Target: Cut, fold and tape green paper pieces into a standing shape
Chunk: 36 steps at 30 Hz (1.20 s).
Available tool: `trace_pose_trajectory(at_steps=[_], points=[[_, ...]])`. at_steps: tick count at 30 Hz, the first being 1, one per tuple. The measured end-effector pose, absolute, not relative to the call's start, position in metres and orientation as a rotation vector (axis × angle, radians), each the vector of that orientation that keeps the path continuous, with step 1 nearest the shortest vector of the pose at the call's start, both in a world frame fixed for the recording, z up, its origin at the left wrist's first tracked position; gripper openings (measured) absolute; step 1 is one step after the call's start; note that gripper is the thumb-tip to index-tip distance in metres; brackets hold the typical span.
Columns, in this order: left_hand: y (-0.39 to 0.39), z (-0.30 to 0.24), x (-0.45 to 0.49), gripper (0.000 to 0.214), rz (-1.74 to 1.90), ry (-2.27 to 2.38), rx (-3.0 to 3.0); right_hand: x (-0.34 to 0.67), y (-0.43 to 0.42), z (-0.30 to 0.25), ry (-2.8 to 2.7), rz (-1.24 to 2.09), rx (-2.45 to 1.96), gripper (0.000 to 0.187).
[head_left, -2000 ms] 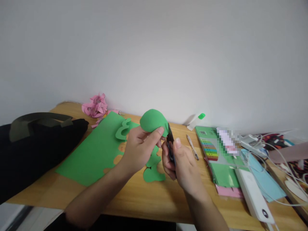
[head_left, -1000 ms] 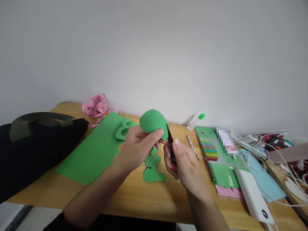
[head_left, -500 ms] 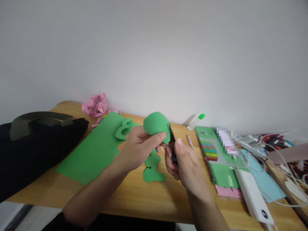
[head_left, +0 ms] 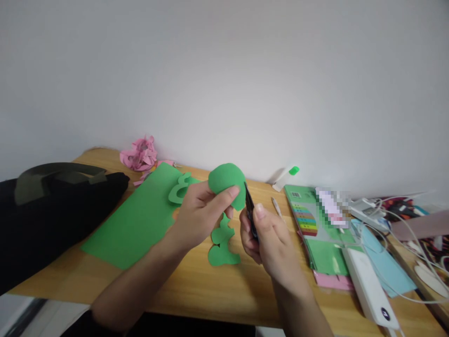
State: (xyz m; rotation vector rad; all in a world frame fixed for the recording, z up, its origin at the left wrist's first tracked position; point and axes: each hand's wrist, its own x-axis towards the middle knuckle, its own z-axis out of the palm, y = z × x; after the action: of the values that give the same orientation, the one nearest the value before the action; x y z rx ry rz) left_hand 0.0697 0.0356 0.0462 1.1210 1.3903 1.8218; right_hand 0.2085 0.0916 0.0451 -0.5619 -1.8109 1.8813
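Note:
My left hand (head_left: 206,210) pinches a rounded piece of green paper (head_left: 226,178) between thumb and fingers, raised over the wooden table. My right hand (head_left: 268,234) is closed around black scissors (head_left: 249,206), their blades pointing up along the paper's right edge. Whether the blades touch the paper is hard to tell. Beneath the hands, cut green paper pieces (head_left: 224,255) with curved outlines lie on the table. Left of my left hand, a curly green cutout (head_left: 176,193) rests on a large green sheet (head_left: 136,220).
Crumpled pink paper scraps (head_left: 140,153) sit by the wall. A dark bag (head_left: 63,220) covers the table's left side. To the right are a glue stick (head_left: 285,179), a pen-like tool (head_left: 277,206), a coloured paper pack (head_left: 326,255), a white power bank (head_left: 370,290) and tangled cables (head_left: 386,243).
The scissors have shifted slightly down and away from the paper's right edge. The left thumb and the paper have tilted a little; the things on the table have stayed put.

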Motion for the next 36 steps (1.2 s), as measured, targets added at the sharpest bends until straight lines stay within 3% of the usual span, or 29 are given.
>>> trace_pose_trajectory(at_steps=[36], points=[[0.0358,0.0522,0.0659,0.031,1.85,1.289,1.289,0.2091,0.0914,0.0459,-1.755,1.908,-0.52,0.052]])
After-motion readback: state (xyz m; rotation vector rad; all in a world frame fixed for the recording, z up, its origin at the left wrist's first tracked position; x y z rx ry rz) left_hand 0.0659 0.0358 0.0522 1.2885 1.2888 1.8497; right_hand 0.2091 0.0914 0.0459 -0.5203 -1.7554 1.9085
